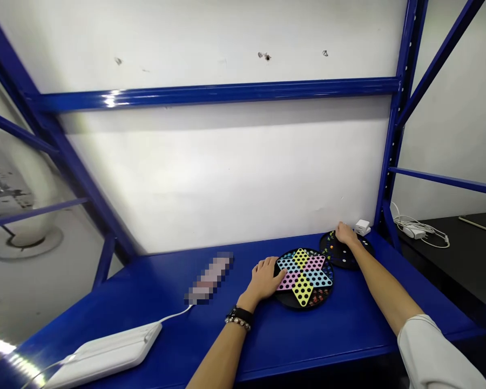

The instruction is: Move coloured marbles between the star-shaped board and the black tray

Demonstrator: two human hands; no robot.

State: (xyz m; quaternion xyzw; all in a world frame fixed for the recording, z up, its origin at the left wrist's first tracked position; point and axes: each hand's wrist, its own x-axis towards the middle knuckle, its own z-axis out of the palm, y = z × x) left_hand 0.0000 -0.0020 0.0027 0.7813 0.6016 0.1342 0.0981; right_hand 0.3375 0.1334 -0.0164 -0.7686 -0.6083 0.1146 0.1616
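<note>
Board (302, 278) touched at left rim by left hand (264, 279), under thumb spread from fingers, tray (351, 259) overlapped by right hand (345, 234), its grip not discernible

Left hand (266, 279): at the wrist, a black band (242, 315) and, just beside it on the elbow side, a bracelet (238, 323) of rounded beads. Right hand (345, 234): forearm bare up to a white sleeve (437, 348).

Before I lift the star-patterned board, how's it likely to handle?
The star-patterned board looks stiff, lying flat and even. Wide and low on the blue shelf, it probably won't tip if pushed. The small red pieces near its rim might spill if tilted.
</note>
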